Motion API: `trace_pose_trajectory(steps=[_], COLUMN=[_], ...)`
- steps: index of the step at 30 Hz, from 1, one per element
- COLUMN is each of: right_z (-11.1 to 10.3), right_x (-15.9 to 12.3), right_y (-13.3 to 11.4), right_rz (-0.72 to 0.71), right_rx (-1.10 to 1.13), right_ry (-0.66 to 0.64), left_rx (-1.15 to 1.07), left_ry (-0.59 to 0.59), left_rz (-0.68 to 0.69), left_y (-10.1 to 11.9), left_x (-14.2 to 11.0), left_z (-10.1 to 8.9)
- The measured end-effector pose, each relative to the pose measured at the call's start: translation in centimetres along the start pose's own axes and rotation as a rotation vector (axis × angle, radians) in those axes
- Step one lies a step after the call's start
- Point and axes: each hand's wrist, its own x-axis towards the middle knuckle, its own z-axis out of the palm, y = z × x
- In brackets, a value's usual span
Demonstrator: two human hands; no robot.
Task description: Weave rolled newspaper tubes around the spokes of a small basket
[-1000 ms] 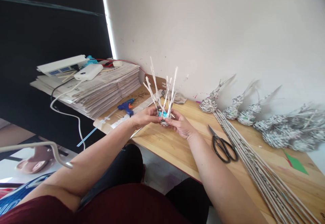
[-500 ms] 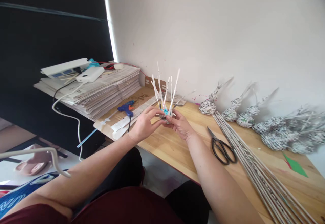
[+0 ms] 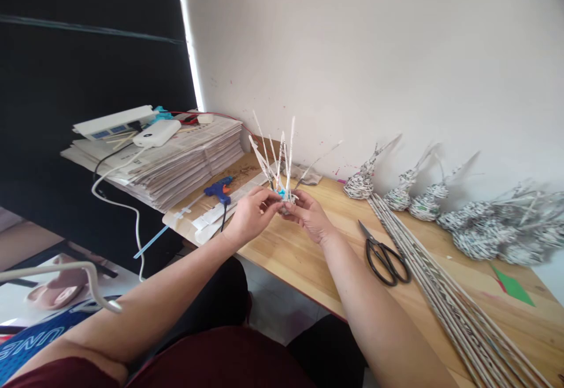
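Both hands hold a small woven piece of rolled newspaper sticks (image 3: 280, 165) just above the wooden table (image 3: 308, 259). Its thin white spokes fan upward, and a blue bit shows at its base. My left hand (image 3: 253, 215) pinches the base from the left with closed fingers. My right hand (image 3: 308, 215) grips it from the right, fingers curled round it. One spoke bends out to the right toward the wall.
Black scissors (image 3: 382, 253) lie right of my hands beside a long bundle of paper sticks (image 3: 445, 294). Several finished woven pieces (image 3: 399, 194) line the wall. A blue glue gun (image 3: 219, 188) lies on cardboard left, by a newspaper stack (image 3: 185, 156) with a power bank (image 3: 156, 132).
The woven piece has turned and tilted a little in my hands, its spokes shifting left. My left hand moved slightly right along the base.
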Motion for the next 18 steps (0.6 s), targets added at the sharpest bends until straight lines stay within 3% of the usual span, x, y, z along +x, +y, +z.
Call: trace_pose_trajectory(steps=[4,8,18], right_z=[0.6,1.1,0.9], right_x=[0.1,0.2,-0.3], right_y=[0.6,1.0,0.2], right_rz=[-0.103,-0.245,-0.070], right_rx=[-0.142,-0.299,-0.128], right_ry=[0.022,0.073,-0.010], left_rx=[-0.133,-0.146,-0.343], left_ry=[0.035,0.039,0.022], left_rz=[-0.155,-0.201,-0.321], left_y=[0.4,0.5,0.0], left_x=[0.6,0.8,1.5], left_z=[0.2,0.3,-1.0])
